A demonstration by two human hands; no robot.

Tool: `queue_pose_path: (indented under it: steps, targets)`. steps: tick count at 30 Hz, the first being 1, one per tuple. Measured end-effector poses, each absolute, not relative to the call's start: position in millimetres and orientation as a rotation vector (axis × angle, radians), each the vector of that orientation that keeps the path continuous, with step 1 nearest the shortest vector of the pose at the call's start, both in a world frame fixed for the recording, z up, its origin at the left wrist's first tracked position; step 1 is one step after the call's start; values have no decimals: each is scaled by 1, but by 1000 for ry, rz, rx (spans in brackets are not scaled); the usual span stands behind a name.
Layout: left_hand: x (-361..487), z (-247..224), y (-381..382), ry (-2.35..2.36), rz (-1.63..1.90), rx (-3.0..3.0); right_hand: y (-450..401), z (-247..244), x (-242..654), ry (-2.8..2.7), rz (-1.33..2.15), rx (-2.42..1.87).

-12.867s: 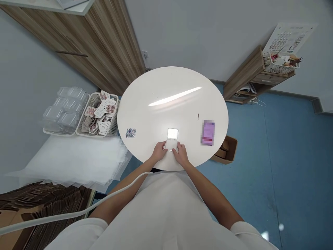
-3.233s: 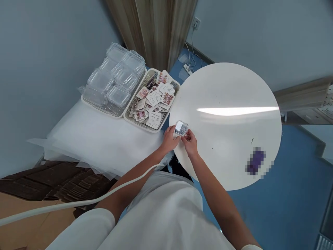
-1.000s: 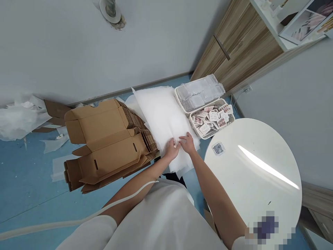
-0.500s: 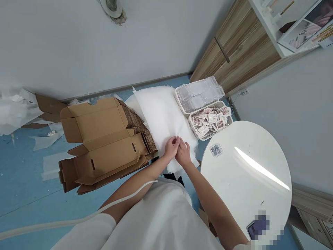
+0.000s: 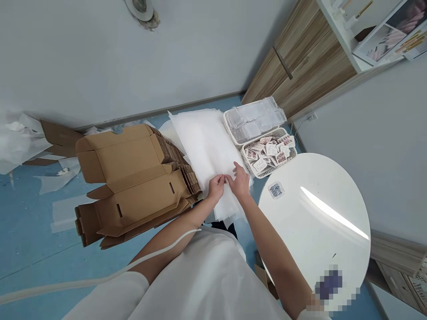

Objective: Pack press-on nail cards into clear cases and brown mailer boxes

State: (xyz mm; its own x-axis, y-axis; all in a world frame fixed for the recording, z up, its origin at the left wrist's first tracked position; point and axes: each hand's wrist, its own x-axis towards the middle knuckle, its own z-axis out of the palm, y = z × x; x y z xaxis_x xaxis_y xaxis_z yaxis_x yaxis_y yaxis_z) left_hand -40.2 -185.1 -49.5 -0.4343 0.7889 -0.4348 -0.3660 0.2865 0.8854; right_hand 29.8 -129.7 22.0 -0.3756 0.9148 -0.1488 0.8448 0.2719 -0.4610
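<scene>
Over a stack of white foam sheets [image 5: 203,138], my left hand [image 5: 216,187] is closed in a pinch. Whatever its fingertips hold, if anything, is too small to make out. My right hand [image 5: 240,181] is beside it, with its thumb meeting the left fingertips and its other fingers spread apart. To the left of the sheets lies a pile of flattened brown cardboard boxes [image 5: 130,151]. A white basket [image 5: 245,171] of small packs with pictured and printed cards [image 5: 271,150] stands right of the sheets, close to my right hand.
Behind that basket is another with clear plastic cases [image 5: 251,118]. A round white table [image 5: 310,213] at the right carries a small clear case [image 5: 276,190] and a blurred purple item [image 5: 330,284]. A wooden cabinet [image 5: 300,58] stands behind; paper scraps [image 5: 56,178] litter the floor at left.
My right hand's fingers have spread and lifted away from the left hand, while its thumb stays at the left fingertips. The left hand remains pinched. The view has shifted slightly.
</scene>
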Motion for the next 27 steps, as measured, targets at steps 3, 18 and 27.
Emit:
queue_pose_path:
  steps: [3,18,27]
  targets:
    - [-42,-46,-186,1527,1354,466,-127,24,29,-2341,805,-1654]
    - [-41,-30,-202,1710,1111,602,-114,35,72,-1686,1091,-1684]
    - [-15,-18,-205,1719,1049,804,-141,50,116,-1498,927,-1704]
